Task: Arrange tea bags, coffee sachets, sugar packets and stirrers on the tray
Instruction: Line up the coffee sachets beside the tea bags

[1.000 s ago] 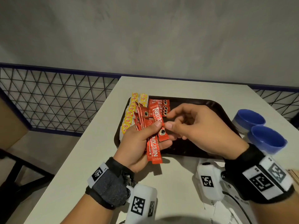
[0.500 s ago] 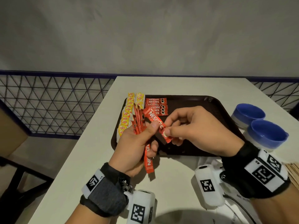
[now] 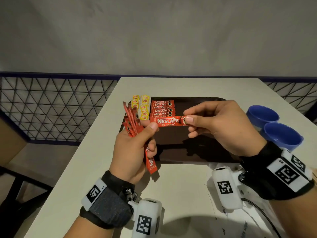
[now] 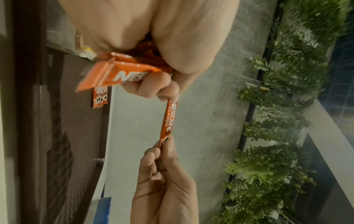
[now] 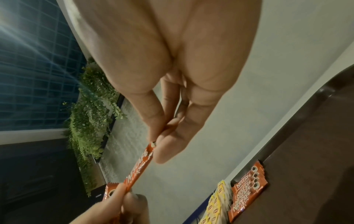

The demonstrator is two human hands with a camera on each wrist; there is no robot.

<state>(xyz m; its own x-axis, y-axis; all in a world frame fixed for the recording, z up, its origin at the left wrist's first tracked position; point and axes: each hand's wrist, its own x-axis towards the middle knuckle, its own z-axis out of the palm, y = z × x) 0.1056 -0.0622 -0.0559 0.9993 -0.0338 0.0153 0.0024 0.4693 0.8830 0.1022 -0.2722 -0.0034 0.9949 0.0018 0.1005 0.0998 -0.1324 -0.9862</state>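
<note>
While level, sachet (image 3: 169,121) between hands (image 3: 132,152) (image 3: 223,127)

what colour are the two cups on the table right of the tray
Blue. The two cups show best in the head view, beside the dark tray.

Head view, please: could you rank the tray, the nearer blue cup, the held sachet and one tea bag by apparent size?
1. tray
2. nearer blue cup, though nearness to the camera enlarges it
3. held sachet
4. tea bag
</note>
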